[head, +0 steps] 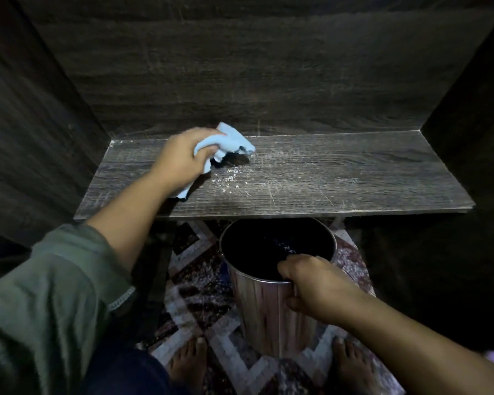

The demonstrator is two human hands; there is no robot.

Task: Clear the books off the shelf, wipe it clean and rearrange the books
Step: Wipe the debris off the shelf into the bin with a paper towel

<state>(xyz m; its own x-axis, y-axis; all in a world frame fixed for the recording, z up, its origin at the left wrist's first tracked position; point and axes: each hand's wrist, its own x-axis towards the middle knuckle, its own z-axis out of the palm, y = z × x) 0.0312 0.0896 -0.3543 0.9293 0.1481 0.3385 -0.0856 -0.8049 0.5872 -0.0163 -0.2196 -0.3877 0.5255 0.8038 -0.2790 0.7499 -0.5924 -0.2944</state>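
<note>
A dark wood-grain shelf (340,178) runs across the middle of the view, with no books on it. White dust and crumbs (228,178) lie scattered on its left-centre part. My left hand (180,161) grips a bunched light blue cloth (228,141) on the shelf's left side, just beside the crumbs. Below the shelf's front edge, my right hand (317,286) holds the rim of a shiny metal bin (265,309), thumb inside and fingers curled round the outside. The bin's dark inside faces up.
Dark wooden side walls (35,138) and a back panel (254,75) enclose the shelf. A patterned rug (194,283) covers the floor under the bin. My bare feet (188,363) stand on it either side of the bin.
</note>
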